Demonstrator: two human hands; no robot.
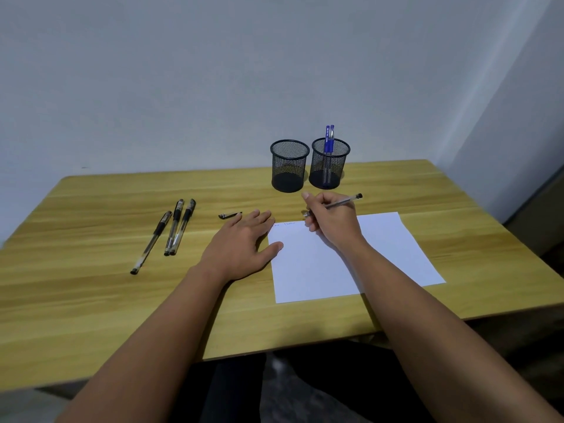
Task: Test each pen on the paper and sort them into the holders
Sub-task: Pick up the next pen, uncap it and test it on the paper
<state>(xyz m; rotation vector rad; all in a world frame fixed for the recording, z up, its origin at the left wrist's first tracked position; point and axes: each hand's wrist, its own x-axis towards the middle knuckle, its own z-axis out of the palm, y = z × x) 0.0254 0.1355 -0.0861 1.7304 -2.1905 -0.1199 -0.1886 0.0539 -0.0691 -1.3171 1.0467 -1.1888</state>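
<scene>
Pen sits in the grip of the right hand, whose fingers curl around its barrel; the tip is at the upper edge of the paper, but the fingers hide the tip itself. Left hand lies flat and relaxed on the surface, its thumb touching the left edge of the paper. A loose cap rests just beyond its fingertips. Three black pens lie well apart on the left. Faint marks on the paper are too small to read. The left holder looks empty; the right holder contains two blue pens.
</scene>
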